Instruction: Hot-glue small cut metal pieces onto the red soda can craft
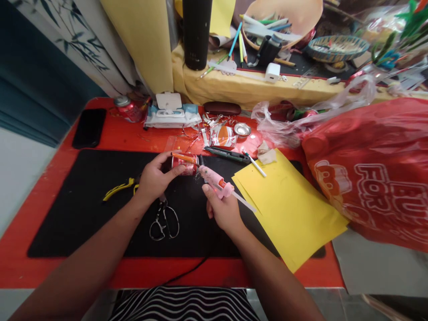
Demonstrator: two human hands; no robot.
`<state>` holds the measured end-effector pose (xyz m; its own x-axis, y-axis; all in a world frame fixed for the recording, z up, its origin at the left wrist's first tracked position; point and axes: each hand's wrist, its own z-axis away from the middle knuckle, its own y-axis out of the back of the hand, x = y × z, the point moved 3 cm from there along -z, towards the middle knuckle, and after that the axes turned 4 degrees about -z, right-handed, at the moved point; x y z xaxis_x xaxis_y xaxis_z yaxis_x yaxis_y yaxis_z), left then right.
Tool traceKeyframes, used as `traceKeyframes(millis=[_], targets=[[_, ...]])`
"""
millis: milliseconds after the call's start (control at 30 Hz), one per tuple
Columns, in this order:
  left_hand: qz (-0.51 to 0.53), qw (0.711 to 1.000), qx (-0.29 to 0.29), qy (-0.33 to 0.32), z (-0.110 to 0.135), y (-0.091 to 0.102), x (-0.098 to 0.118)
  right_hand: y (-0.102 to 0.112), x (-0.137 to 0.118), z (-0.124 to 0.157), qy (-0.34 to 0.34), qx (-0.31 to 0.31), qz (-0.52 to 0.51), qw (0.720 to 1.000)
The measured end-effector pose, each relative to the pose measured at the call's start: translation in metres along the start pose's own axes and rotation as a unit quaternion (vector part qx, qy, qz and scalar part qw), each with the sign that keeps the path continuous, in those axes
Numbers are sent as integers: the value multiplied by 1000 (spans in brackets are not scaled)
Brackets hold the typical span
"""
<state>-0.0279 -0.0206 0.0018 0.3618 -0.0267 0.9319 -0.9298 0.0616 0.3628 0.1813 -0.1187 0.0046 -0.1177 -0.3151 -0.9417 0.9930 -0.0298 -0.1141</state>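
Observation:
My left hand (154, 178) is closed around a cut red drink can (186, 164) with an orange strip on top, held just above the black mat (83, 209). My right hand (223, 208) grips a pink glue gun (216, 179) whose nozzle points left and touches the can's right side. A white glue stick juts from the gun's back toward the yellow paper. Steel scissors (164, 221) lie on the mat below my left wrist.
Yellow-handled pliers (117, 188) lie left of my hand. Yellow paper sheets (287, 209), a utility knife (227, 154), a white pen (254, 164), can scraps (223, 136), a wipes pack (172, 113), a phone (89, 128) and a big red plastic bag (374, 174) surround the mat.

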Motion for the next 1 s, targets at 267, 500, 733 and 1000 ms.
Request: traceKeyframes(millis=[267, 500, 733, 1000], targets=[[2, 1000, 7, 7, 0, 0, 1, -1, -1, -1, 15, -10, -5, 1000], [8, 1000, 8, 9, 1, -1, 0, 0, 0, -2, 17, -4, 2, 1000], [6, 1000, 6, 5, 0, 0, -3, 0, -1, -2, 16, -4, -2, 1000], [4, 1000, 5, 3, 0, -1, -1, 0, 0, -2, 9, 0, 4, 1000]])
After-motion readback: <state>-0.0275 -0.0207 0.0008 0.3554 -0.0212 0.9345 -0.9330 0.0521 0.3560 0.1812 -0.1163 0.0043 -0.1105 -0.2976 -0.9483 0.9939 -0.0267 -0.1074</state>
